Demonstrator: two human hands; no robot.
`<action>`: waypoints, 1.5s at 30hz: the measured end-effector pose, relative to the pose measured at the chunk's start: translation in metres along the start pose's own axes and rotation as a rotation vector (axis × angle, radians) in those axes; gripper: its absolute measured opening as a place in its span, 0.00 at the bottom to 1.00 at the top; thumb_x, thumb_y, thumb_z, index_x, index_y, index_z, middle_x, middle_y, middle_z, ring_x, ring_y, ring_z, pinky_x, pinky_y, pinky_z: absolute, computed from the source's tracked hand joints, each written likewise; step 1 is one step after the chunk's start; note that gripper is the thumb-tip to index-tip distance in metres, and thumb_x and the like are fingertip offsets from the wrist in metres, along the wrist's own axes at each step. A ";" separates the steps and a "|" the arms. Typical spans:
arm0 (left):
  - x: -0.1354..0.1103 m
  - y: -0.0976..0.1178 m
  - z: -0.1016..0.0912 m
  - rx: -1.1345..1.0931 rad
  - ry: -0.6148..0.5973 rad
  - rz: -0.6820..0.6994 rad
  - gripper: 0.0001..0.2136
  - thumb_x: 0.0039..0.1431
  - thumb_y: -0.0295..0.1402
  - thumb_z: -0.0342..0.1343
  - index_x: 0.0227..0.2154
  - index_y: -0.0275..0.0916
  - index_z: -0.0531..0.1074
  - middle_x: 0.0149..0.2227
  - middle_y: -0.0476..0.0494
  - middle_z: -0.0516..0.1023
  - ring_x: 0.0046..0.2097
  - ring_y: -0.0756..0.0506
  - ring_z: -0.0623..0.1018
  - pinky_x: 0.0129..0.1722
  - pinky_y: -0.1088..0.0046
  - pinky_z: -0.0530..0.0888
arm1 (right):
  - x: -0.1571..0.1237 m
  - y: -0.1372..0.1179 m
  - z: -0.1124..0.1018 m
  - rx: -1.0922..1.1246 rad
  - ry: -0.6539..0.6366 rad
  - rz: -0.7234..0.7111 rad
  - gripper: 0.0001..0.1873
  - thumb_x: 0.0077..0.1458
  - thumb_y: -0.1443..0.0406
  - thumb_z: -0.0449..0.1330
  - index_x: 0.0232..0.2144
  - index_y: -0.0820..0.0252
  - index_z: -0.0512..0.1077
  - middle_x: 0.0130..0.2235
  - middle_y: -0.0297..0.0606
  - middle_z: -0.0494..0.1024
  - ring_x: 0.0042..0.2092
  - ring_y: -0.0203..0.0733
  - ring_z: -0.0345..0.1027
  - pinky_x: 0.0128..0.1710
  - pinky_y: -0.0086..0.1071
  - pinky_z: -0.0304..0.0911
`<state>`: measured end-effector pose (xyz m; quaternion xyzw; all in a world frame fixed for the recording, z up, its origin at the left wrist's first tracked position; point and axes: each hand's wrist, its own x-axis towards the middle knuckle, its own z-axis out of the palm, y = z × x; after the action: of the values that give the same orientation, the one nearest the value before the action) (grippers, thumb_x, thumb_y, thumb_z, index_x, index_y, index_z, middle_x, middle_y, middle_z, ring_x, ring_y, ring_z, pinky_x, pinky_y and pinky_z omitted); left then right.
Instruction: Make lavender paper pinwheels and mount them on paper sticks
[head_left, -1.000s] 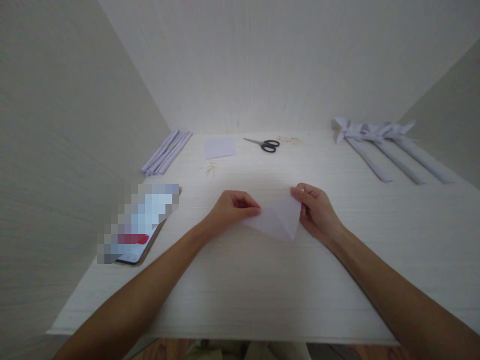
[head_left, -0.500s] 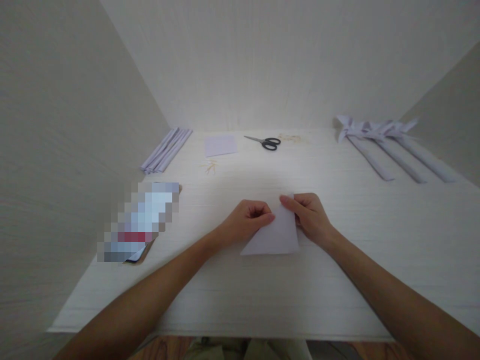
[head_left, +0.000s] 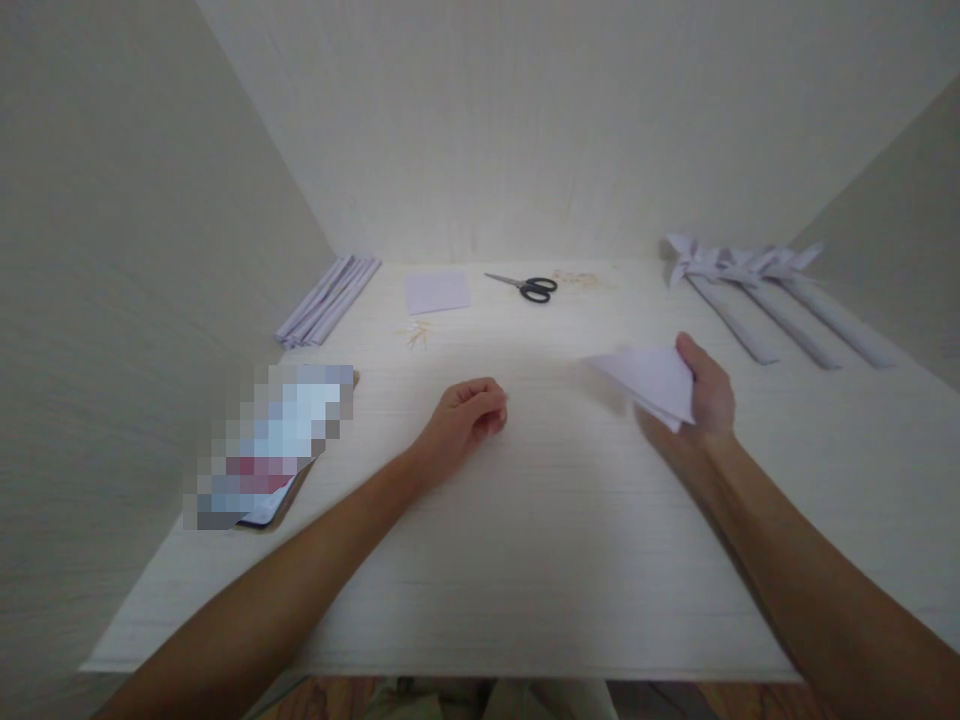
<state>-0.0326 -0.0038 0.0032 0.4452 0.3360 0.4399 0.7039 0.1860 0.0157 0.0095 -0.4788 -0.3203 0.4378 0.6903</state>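
On the right, a folded piece of pale lilac paper (head_left: 651, 378) is gripped by my right hand (head_left: 714, 398), thumb on top and the other fingers mostly hidden. The paper is a layered triangle, raised off the table and pointing left. My left hand (head_left: 474, 412) is closed over the table near the middle, its fingers curled in and the thumb pressed against them. Whether anything small is inside those fingers is hidden.
Behind the hands lie a flat lilac paper sheet (head_left: 437, 292), black-handled scissors (head_left: 529, 287) and thin sticks (head_left: 418, 333). Rolled paper tubes (head_left: 328, 302) are stacked at left, above a phone (head_left: 274, 500). Three tubes with paper blades (head_left: 780, 310) lie at right.
My left hand has let go of the folded paper and moved slightly left. My right hand has carried the paper to the right and turned it.
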 end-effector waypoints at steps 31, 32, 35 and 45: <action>0.009 -0.007 -0.006 -0.017 0.396 0.151 0.11 0.41 0.37 0.59 0.26 0.35 0.70 0.21 0.51 0.72 0.22 0.55 0.69 0.22 0.80 0.66 | -0.055 0.020 0.034 -0.309 -0.335 0.166 0.10 0.36 0.62 0.64 0.19 0.62 0.67 0.13 0.25 0.62 0.13 0.26 0.51 0.10 0.22 0.43; 0.009 -0.005 -0.006 -0.077 0.373 0.139 0.13 0.41 0.40 0.58 0.27 0.35 0.70 0.21 0.51 0.72 0.22 0.55 0.69 0.21 0.80 0.66 | -0.056 0.020 0.035 -0.319 -0.336 0.172 0.10 0.37 0.62 0.64 0.20 0.62 0.67 0.13 0.25 0.62 0.13 0.26 0.52 0.10 0.22 0.44; 0.008 0.001 -0.003 -0.257 0.195 0.068 0.21 0.41 0.50 0.53 0.30 0.35 0.70 0.23 0.48 0.72 0.22 0.52 0.71 0.19 0.77 0.66 | -0.055 0.021 0.035 -0.327 -0.307 0.109 0.10 0.39 0.62 0.63 0.22 0.62 0.67 0.18 0.28 0.68 0.16 0.28 0.60 0.12 0.23 0.53; 0.006 -0.014 -0.001 0.020 0.267 0.089 0.10 0.40 0.35 0.59 0.24 0.32 0.70 0.22 0.48 0.71 0.26 0.52 0.70 0.28 0.75 0.67 | -0.069 0.022 0.041 -0.316 -0.569 0.047 0.11 0.43 0.62 0.60 0.28 0.59 0.62 0.25 0.28 0.68 0.21 0.31 0.68 0.17 0.23 0.60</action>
<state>-0.0263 -0.0013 -0.0109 0.4041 0.4109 0.5228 0.6281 0.1158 -0.0282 0.0014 -0.4455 -0.5534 0.5147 0.4799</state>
